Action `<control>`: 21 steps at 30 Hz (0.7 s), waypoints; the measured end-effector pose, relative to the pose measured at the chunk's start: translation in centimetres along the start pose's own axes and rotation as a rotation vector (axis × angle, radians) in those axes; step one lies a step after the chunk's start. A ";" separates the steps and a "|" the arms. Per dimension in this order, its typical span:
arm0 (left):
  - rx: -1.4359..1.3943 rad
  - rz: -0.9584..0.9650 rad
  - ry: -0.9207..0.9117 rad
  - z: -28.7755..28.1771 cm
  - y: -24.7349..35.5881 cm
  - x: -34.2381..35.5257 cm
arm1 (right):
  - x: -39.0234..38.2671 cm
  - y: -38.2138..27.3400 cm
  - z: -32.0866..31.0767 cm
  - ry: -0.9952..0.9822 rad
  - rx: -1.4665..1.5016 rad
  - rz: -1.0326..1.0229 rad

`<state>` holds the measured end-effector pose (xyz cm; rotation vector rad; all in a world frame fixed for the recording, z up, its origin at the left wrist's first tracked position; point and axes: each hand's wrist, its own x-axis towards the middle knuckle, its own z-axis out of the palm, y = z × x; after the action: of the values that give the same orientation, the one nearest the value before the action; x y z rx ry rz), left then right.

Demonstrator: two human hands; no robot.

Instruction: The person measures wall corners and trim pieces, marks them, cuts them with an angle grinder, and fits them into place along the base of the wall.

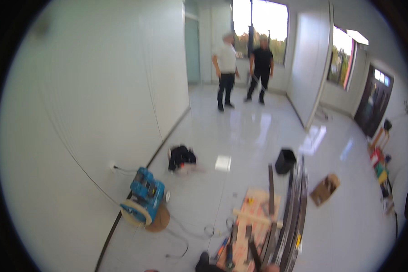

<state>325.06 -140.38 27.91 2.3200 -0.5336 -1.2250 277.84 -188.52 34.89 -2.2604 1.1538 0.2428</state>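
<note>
At the lower edge a small patch of skin, seemingly my right hand (271,268), shows beside a short dark strip (255,255). Its fingers are cut off by the frame, so whether it grips the strip is hidden. Further left, another sliver of skin, seemingly my left hand (152,270), barely enters the picture over the floor. Between them a dark shoe (204,261) sticks up. Just ahead lies a long printed board (254,199) with short dark pieces, hand tools (230,255) and a pale wooden stick (254,217) laid across it.
Long dark strips (291,213) lie right of the board, near a black bin (285,161) and an open cardboard box (325,189). A blue machine with a hose (148,192) stands by the left wall, its cable on the floor. Two people (225,68) stand far back.
</note>
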 end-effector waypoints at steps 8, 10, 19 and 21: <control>-0.457 -0.285 0.072 -12.1 12.3 8.7 | 22.4 -13.5 -15.2 0.229 0.002 0.098; -0.512 -0.346 -0.003 -14.3 9.3 13.5 | 27.3 -15.2 -17.2 0.231 0.043 0.062; -0.006 -0.068 -0.084 -29.9 26.5 38.3 | 39.0 -20.3 -22.9 0.494 0.223 0.247; 0.041 0.030 -0.091 -33.5 34.1 44.2 | 40.0 -20.1 -25.0 0.680 0.215 0.330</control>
<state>372.37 -184.66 34.44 2.2902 -0.6283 -1.3225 315.57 -220.91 47.28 -1.9937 1.7961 -0.5457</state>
